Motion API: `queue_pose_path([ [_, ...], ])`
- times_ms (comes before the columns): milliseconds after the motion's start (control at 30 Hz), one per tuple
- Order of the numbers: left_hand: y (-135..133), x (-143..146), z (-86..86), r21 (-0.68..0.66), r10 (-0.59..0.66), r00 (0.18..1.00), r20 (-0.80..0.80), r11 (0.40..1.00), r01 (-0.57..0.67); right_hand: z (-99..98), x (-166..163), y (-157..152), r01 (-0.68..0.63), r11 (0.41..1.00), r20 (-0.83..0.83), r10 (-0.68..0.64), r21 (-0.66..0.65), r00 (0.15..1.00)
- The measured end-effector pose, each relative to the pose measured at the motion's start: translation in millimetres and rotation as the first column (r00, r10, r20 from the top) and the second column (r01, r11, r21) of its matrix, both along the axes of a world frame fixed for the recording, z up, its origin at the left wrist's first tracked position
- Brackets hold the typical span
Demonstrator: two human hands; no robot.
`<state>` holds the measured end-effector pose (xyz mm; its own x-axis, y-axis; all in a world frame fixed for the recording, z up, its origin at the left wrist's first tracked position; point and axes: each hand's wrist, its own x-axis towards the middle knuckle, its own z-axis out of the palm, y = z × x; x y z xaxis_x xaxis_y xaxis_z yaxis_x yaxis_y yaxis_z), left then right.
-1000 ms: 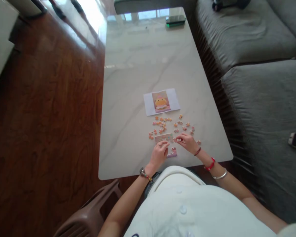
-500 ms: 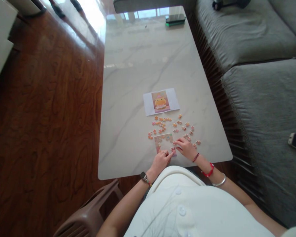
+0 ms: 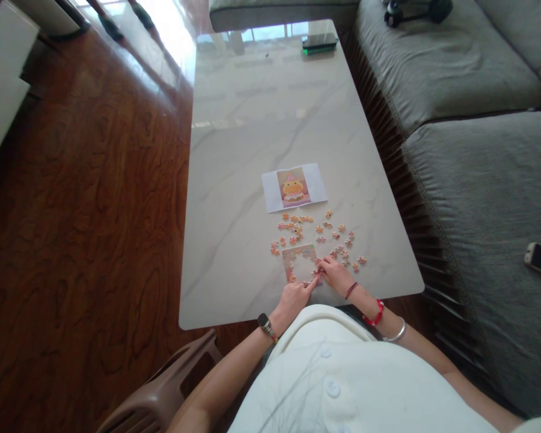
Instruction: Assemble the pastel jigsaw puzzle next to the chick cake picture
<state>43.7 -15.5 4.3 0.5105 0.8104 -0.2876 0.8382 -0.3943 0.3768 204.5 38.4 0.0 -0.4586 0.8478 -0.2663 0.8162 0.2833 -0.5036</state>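
A partly joined jigsaw puzzle (image 3: 287, 263) lies near the table's front edge, its border pieces forming a ring around a bare middle. My left hand (image 3: 294, 299) rests at its lower edge, index finger stretched out onto the bottom right corner. At the puzzle's right side, my right hand (image 3: 336, 276) has its fingertips pinched together on a puzzle piece, which they largely hide. Loose orange puzzle pieces (image 3: 295, 227) lie above the puzzle, and several pinkish pieces (image 3: 345, 255) are scattered to the right, close to my right hand.
Beyond the pieces lies a white sheet (image 3: 316, 180) with a printed yellow character. A dark phone-like object with a green edge (image 3: 319, 43) sits at the far end of the marble-patterned table (image 3: 234, 168). A grey sofa (image 3: 487, 162) borders the right; a brown plastic stool (image 3: 157, 397) stands lower left.
My right hand has moved slightly left and down, bringing its fingertips onto the puzzle's right edge. My left hand stays at the lower edge, its index finger still on the corner.
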Motion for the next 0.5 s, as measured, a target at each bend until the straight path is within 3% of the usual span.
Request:
queue_pose_path([
  [133,-1.9,-4.8,-2.8,0.084,0.014,0.996,0.089,0.996,-0.022,1.2,3.4,1.3,0.023,1.000,-0.036,-0.023,0.007,0.999],
  [333,-17.4,-42.3,-10.6,0.198,0.339,0.914,0.221,0.902,-0.383,-1.3,8.3,-8.3,-0.064,0.998,-0.119,0.063,-0.002,0.991],
  [500,-29.5,-55.5,-17.3,0.200,0.268,0.933,0.239,0.927,-0.318,-8.3,6.5,-15.0,-0.108,0.994,-0.183,0.104,-0.013,0.978],
])
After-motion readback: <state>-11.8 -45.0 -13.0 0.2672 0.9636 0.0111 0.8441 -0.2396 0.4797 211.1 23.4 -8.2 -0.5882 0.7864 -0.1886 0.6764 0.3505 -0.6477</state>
